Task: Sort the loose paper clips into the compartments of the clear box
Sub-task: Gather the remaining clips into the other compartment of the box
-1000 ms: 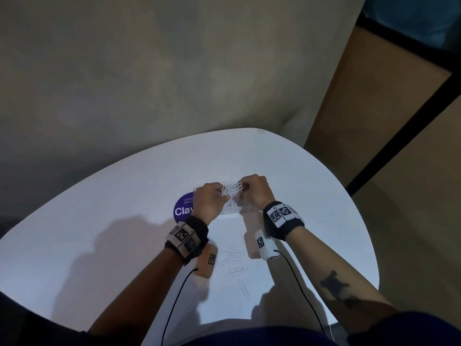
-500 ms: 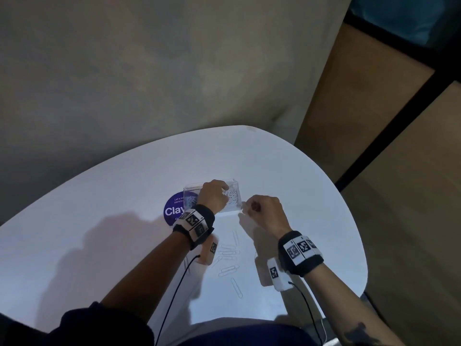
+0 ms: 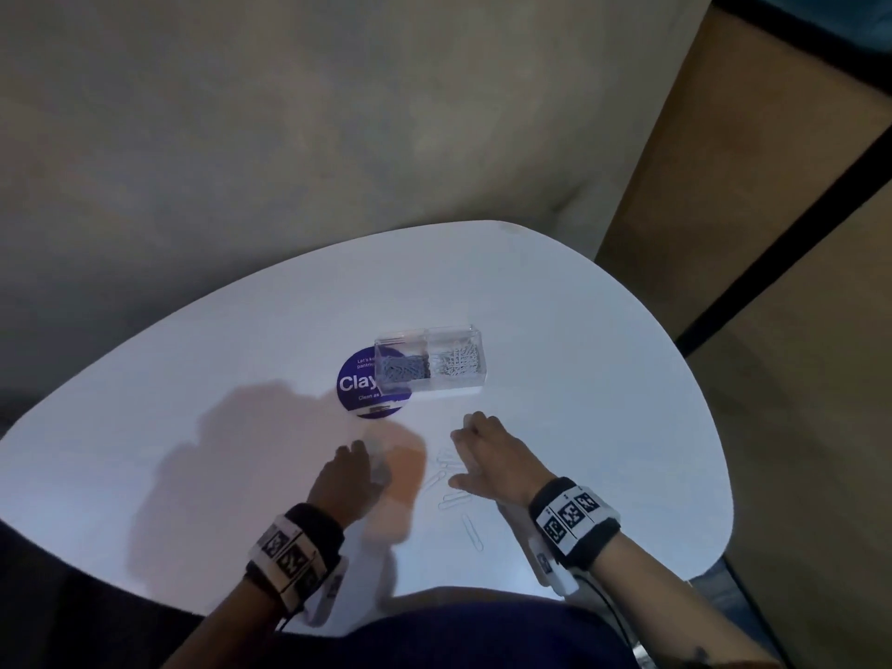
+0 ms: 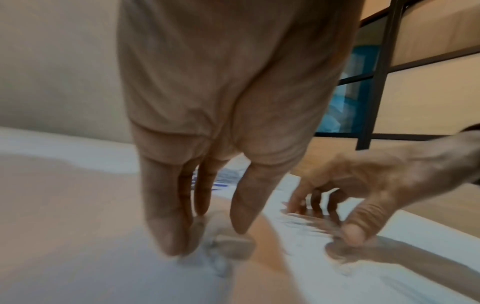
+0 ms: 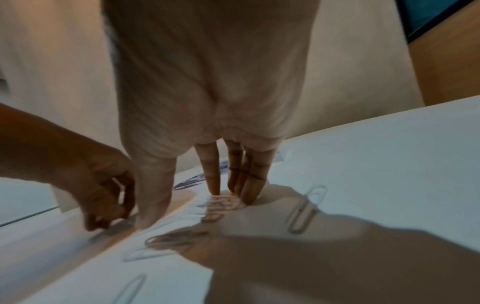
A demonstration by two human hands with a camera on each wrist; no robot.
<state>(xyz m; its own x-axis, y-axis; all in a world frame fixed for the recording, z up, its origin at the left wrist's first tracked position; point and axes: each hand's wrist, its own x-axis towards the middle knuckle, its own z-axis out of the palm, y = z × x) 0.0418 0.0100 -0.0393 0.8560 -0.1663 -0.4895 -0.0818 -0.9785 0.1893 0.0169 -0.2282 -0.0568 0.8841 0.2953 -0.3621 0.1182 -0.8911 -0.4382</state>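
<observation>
Clear box point(image 3: 429, 364) of two filled compartments sat far on the desk point(image 3: 603, 403); about five loose clips point(image 3: 451, 499) lay between left hand point(image 3: 345, 480), fingers loosely down, and right hand point(image 3: 492, 461), fingers spread on them.

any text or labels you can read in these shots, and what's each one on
"Clay": big white letters on the round purple sticker, cut off on the right by the clear box.
"Let's ke..." and "pantrie...": small lines above it, same sticker, partly hidden.
"Clean as ...": small line below, the rest hidden.
Wristbands: black-and-white square marker patterns, no readable words.
Both wrist views: sticker print too blurred to read.
</observation>
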